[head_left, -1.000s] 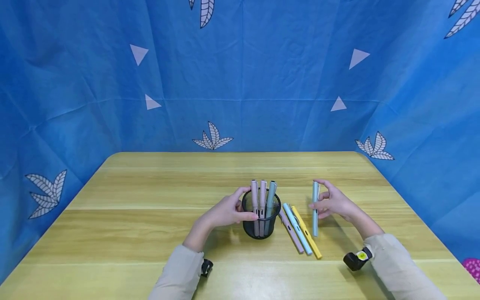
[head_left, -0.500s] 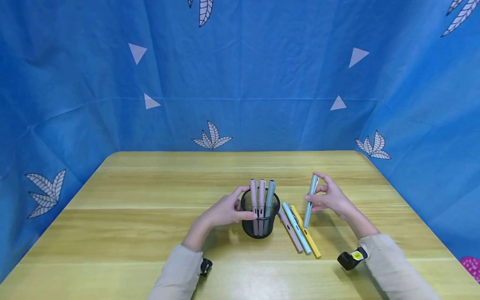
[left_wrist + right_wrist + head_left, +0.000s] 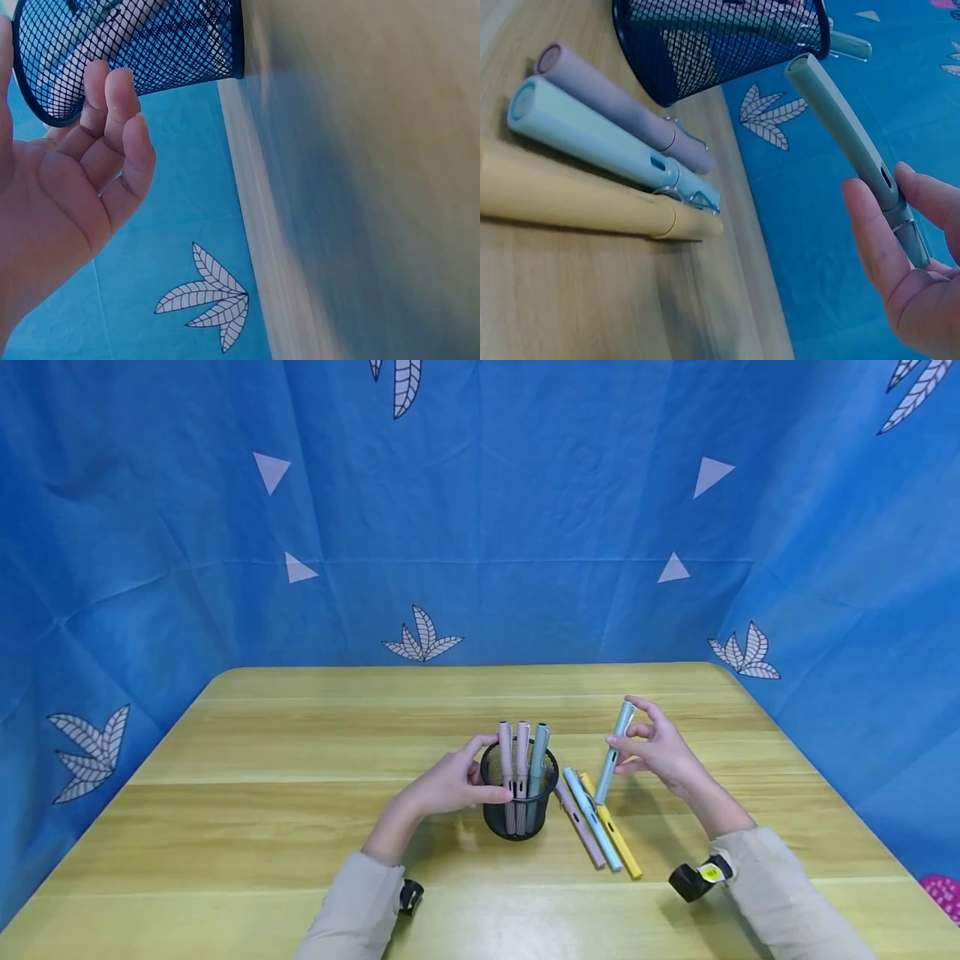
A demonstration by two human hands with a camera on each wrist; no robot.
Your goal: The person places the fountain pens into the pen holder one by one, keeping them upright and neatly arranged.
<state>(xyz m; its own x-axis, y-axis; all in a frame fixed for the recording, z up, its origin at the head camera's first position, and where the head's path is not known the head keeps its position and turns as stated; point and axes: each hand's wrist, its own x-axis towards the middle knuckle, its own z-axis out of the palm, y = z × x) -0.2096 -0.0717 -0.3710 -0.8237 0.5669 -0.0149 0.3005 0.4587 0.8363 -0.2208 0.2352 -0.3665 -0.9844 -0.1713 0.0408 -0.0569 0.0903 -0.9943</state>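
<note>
A black mesh pen holder [image 3: 517, 818] stands upright on the table, with two pale purple pens [image 3: 506, 752] and a grey-green pen [image 3: 540, 747] in it. My left hand [image 3: 450, 783] grips the holder's left side, thumb at the near rim; in the left wrist view its fingers [image 3: 124, 142] curl beside the mesh. To the right, my right hand [image 3: 660, 747] pinches a blue-green pen [image 3: 615, 752] above the table, tilted with its clip end up. Its lower end hangs over a yellow pen [image 3: 622, 843] in the head view. The right wrist view shows that pen [image 3: 847, 127] between thumb and fingers.
Right of the holder, a purple pen [image 3: 585, 835], a light blue pen [image 3: 596, 827] and the yellow one lie side by side on the wooden table [image 3: 262, 827]. A blue patterned curtain [image 3: 480, 510] hangs behind the table. Each wrist wears a small black camera [image 3: 693, 881].
My right hand has lifted the blue-green pen and moved it left, toward the holder, and the pen has tilted from upright. My left hand stays on the holder.
</note>
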